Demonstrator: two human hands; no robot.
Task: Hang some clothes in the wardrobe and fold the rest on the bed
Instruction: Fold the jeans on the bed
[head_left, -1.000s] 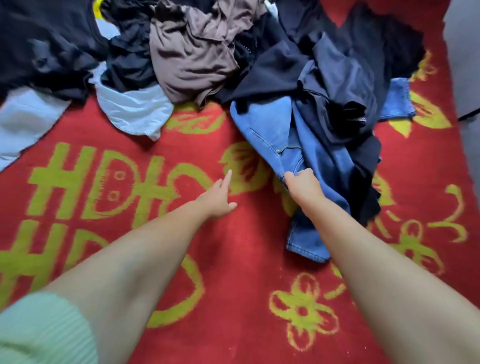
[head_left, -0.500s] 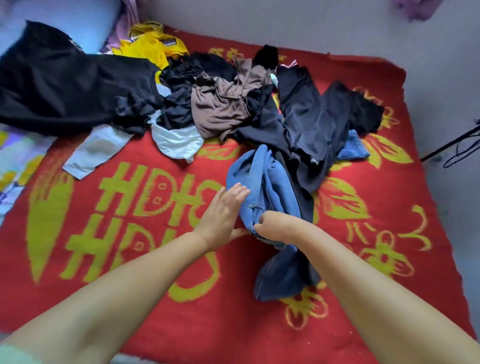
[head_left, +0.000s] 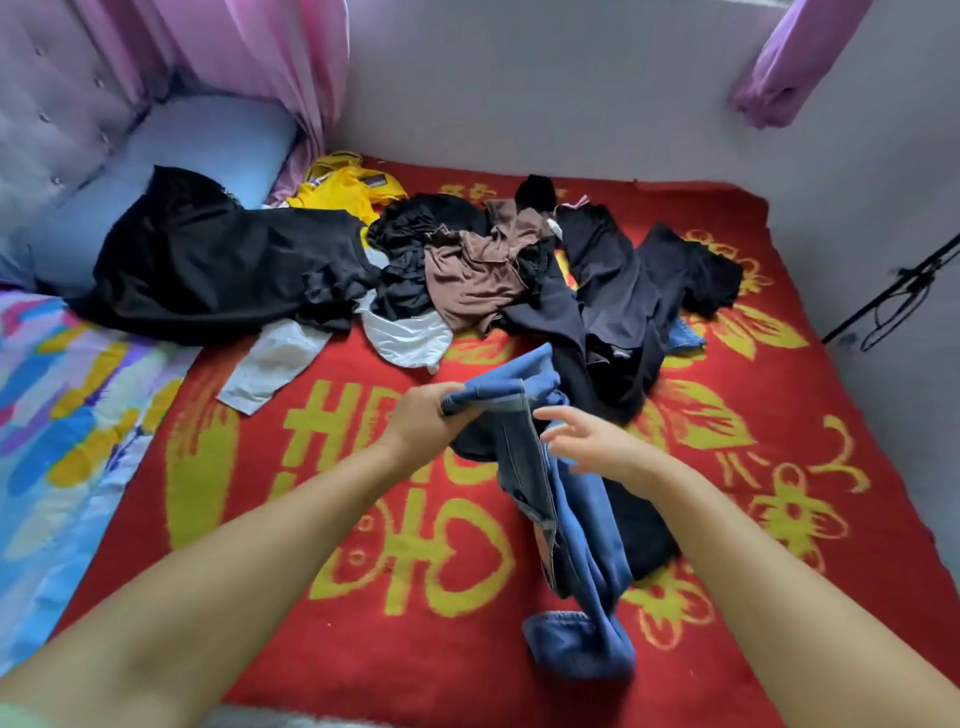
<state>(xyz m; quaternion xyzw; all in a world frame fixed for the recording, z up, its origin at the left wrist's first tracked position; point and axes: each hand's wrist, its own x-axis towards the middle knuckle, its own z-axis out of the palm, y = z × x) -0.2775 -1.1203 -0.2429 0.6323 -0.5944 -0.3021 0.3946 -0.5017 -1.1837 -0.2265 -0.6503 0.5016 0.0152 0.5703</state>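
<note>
Jeans (head_left: 540, 467): we have them lifted off the red blanket (head_left: 260, 519), in front of the heap of clothes (head_left: 467, 270), legs dangling to the bedding.
Left hand (head_left: 423, 418): fingers curled round one bunched end, perhaps the waistband.
Right hand (head_left: 592, 441): fingers spread and loose beside the denim, holding nothing.
Handling: we judge them heavy, limp, not slippery, nothing fragile.
Where to hold: both waistband corners, so the legs hang straight.

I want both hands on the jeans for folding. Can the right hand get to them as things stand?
Probably yes. The right hand is open beside the blue jeans, which hang from the left hand gripping the top edge. Nothing lies between the fingers and the denim.
</note>
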